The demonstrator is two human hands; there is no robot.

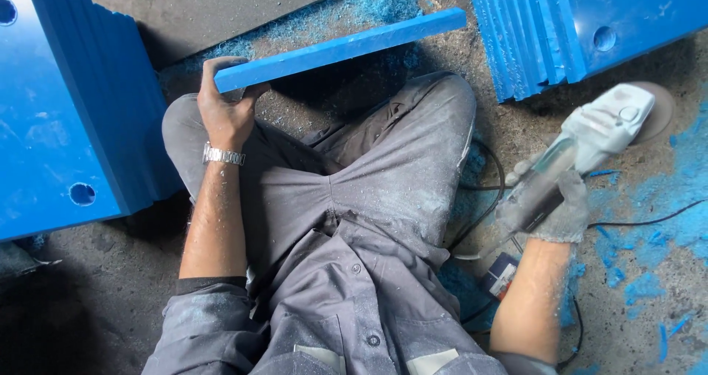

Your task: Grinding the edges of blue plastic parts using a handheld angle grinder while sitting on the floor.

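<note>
Nearest, a small can [502,274] and a black cord [483,220] lie on the floor [96,286] against the person's right thigh; I'd worry that cord could snag a leg or get pulled under the tool. The gloved right hand [553,205] is wrapped tight around the body of an angle grinder [590,143], its disc out to the side, low over blue shavings [656,220]. Held one-handed, it could kick or skid on that dust. The bare left hand [225,102], wristwatch [223,154] on, is clamped on the end of a long blue plastic slab [343,48], which rests edge-up across the knees. No glove there, and a thin grip: it might tip. Beyond stand stacked blue slabs [538,28].
</note>
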